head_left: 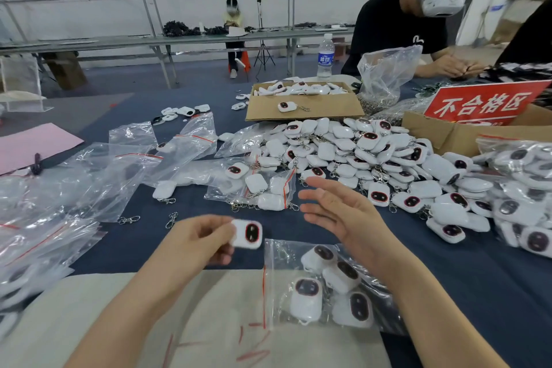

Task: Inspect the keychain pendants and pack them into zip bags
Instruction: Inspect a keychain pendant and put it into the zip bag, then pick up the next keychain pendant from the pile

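1. The left hand (197, 240) pinches a white keychain pendant (247, 233) between thumb and curled fingers. Its dark, red-rimmed face is turned up toward the camera. The pendant is above the cloth, just left of the zip bag's mouth.
2. The right hand (337, 212) is wide open, fingers straight and slightly spread, palm facing left. It hovers over the cloth with nothing in it, near the held pendant but apart from it.
3. Below the right forearm lies a zip bag (277, 254) with a red seal line, holding several pendants.
4. The table wears a dark blue cloth (493, 293), with a beige sheet (209, 308) marked in red along the near edge.
5. On the left of the table lie a pink sheet (33, 145) and a spread of empty zip bags (74, 188). Loose metal clasps (171, 219) lie just beyond the left hand.
6. In the middle a partly filled bag (254, 185) lies flat. Behind it stands a shallow cardboard box (304, 116) of white parts, with a water bottle (325, 55) beyond.
7. To the right a large heap of pendants (358, 155) runs into filled bags (522, 176) beside a second box (448, 134) carrying a red sign (484, 104).
8. A person in a black shirt (397, 24) works at the far right corner. A long bench (149, 39) lines the back wall, and another person (233, 18) sits there.
9. Bare blue cloth shows between the two hands and the partly filled bag, and again right of the zip bag.
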The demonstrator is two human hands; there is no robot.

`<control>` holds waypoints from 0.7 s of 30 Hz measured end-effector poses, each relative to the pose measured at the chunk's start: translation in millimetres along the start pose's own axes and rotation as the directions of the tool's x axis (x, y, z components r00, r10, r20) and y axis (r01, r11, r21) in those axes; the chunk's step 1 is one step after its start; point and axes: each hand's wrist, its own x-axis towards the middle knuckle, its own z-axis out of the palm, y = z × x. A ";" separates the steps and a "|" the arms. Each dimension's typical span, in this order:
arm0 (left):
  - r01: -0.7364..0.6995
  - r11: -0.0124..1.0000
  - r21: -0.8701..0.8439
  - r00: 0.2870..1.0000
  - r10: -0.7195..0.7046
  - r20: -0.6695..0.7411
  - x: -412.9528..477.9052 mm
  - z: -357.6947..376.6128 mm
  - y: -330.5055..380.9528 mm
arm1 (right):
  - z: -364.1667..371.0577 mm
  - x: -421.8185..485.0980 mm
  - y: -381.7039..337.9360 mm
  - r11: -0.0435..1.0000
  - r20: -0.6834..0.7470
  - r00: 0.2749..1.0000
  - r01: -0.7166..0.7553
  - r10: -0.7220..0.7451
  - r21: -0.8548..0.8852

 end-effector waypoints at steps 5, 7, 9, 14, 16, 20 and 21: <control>0.137 0.990 0.044 0.984 -0.141 0.107 -28.3 2.4 -5.1 | 10.1 0.4 9.1 0.676 0.095 0.993 0.026 0.066 -0.736; 0.152 0.988 0.027 0.978 -0.154 0.142 -30.7 10.7 -1.7 | 12.5 -1.1 12.1 0.620 0.113 0.986 0.011 0.126 -0.784; 0.159 0.987 -0.001 0.974 -0.157 0.161 -30.1 20.5 2.2 | 12.3 -2.0 11.5 0.621 0.126 0.982 0.013 0.138 -0.783; 0.155 0.986 -0.068 0.984 -0.148 0.097 -28.4 46.6 7.7 | 15.3 -2.2 10.7 0.607 0.180 0.976 0.069 0.123 -0.792; 0.155 0.986 -0.059 0.984 -0.149 0.101 -29.8 55.8 7.7 | 16.3 -1.8 12.4 0.617 0.182 0.978 0.081 0.103 -0.783; 0.048 0.979 0.200 0.998 -0.057 0.041 -32.8 57.5 6.8 | 17.1 -1.9 13.4 0.644 0.203 0.974 0.091 0.101 -0.760; -0.004 0.959 0.284 1.000 -0.002 0.023 -32.5 54.9 6.3 | 17.2 -2.4 13.2 0.640 0.208 0.972 0.092 0.108 -0.763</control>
